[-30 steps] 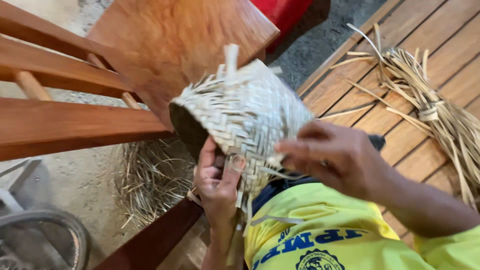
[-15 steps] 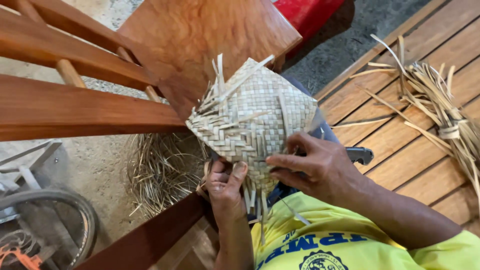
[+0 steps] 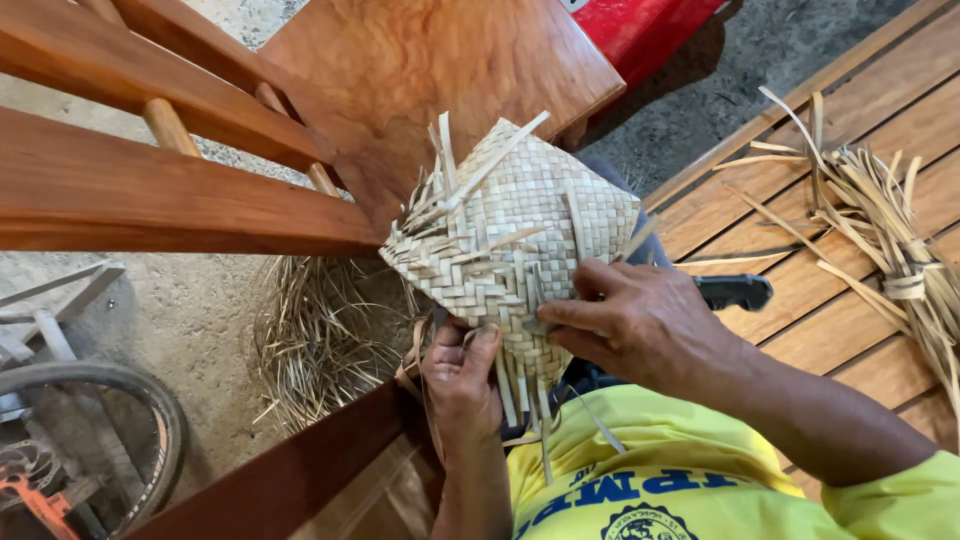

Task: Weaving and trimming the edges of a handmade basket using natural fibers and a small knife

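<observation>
One half-woven palm-leaf basket [image 3: 510,240] is held over the person's lap, between two hands. The left hand [image 3: 462,375] grips its loose bottom strips; the right hand [image 3: 640,325] pinches one strip against the weave. Weaving seems underway; tucking that strip needs firm tension. One bundle of strips [image 3: 890,230] lies on the wooden floor [image 3: 800,320].

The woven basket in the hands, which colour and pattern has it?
Pale straw woven basket, criss-cross plaited strips; head view.

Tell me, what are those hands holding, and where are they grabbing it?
A half-woven straw basket. The left hand grips it from underneath at its bottom edge; the right hand pinches loose strips on its lower side.
</observation>
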